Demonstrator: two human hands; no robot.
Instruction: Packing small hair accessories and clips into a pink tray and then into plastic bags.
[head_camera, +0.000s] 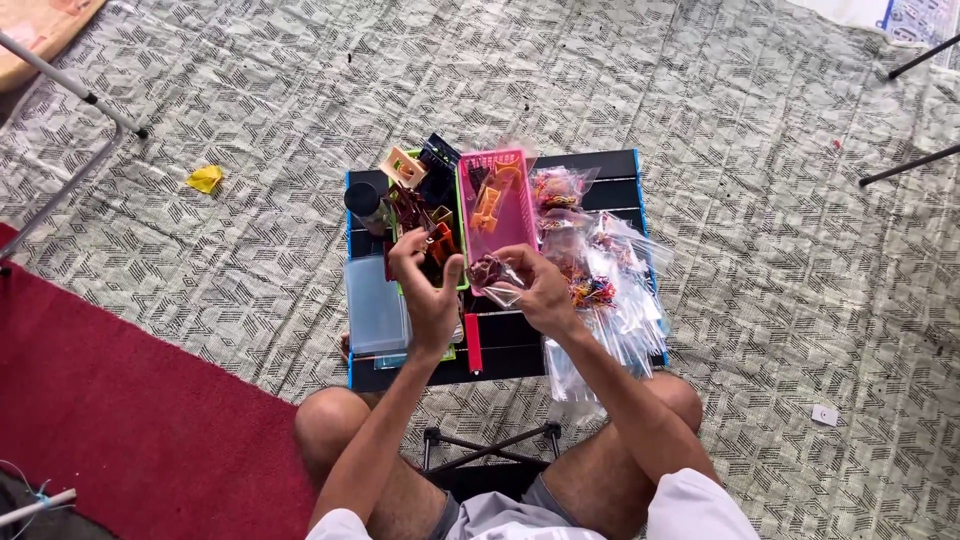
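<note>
Bagging step, by the look: right hand (540, 290) grips a small clear bag (495, 275) holding dark pieces; left hand (430, 290) open, empty, beside it. Both hover over the desk (610, 165) near its front edge. Next move likely needs steady closing of the bag's mouth.

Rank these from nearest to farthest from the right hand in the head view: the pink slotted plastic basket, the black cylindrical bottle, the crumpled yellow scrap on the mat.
1. Pink slotted plastic basket: just above the right hand, on the table.
2. Black cylindrical bottle: table's left end, beyond the left hand.
3. Crumpled yellow scrap: far left, on the mat.

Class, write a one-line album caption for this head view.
Seated person's right hand holds a small clear bag above a black folding table.
</note>
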